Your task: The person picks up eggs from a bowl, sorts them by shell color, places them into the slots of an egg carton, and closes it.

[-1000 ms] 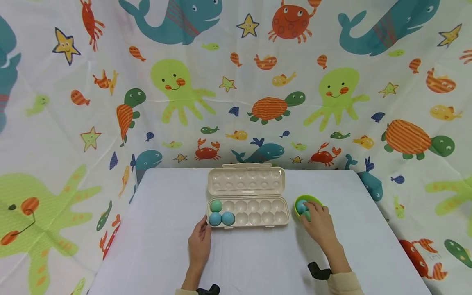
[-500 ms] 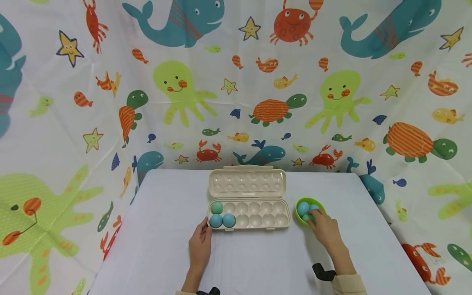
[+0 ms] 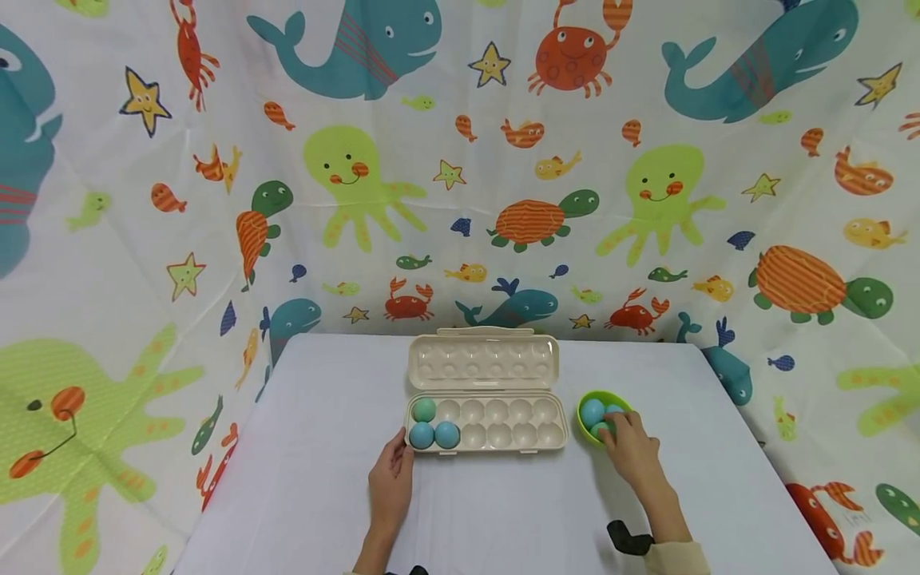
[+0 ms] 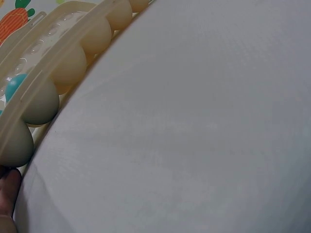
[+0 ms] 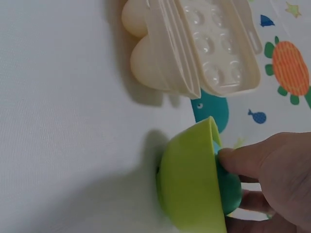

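A beige egg carton (image 3: 503, 452) lies with its lid (image 3: 483, 359) folded back. At its left end sit one green egg (image 3: 424, 410) and two blue eggs (image 3: 447, 434). My left hand (image 3: 390, 487) grips the carton's near left corner; only a bit of a finger (image 4: 8, 191) shows in the left wrist view. To the right of the carton stands a lime-green bowl (image 5: 192, 174) with blue eggs (image 3: 592, 412) inside. My right hand (image 3: 636, 454) reaches over its near right rim, thumb and fingers pinching a green egg (image 5: 229, 187) at the bowl's mouth.
Everything stands on a white-covered table (image 3: 323, 415). A curtain (image 3: 460, 231) printed with sea animals hangs behind and along both sides. The bowl stands close to the carton's right end.
My right hand has drawn back slightly toward the bowl's near right rim, uncovering more blue eggs. The left hand stays on the carton corner. The head view has tilted up a little.
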A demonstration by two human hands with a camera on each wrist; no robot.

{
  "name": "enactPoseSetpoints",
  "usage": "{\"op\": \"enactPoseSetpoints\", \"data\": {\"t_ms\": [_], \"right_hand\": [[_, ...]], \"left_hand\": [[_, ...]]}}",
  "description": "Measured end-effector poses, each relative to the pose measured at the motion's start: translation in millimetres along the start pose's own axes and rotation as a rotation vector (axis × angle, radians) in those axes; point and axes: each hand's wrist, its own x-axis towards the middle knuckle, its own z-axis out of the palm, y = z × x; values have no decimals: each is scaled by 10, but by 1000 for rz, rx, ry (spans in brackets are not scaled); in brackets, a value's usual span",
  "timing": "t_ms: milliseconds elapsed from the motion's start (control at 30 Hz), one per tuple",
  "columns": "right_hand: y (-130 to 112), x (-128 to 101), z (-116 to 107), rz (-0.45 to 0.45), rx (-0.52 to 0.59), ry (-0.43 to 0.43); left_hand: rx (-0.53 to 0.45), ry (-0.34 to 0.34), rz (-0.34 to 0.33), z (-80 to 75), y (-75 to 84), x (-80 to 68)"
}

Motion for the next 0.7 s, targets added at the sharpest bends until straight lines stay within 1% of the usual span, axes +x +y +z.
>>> {"op": "enactPoseSetpoints", "data": {"t_ms": [100,233,467,533,700], "right_hand": [[15,4,8,20,28,-11],[37,1,28,19,48,8],[33,-26,62,-15,-36,94],[26,-27,64,-19,-44,99],[23,-11,64,-4,-16,86]], "left_hand": [[14,0,-4,8,-6,3],[22,3,-7,9,-7,4],[24,1,-13,1,-9,-7],[22,0,-14,4,-10,-7],[14,0,-11,6,-3,2]]}}
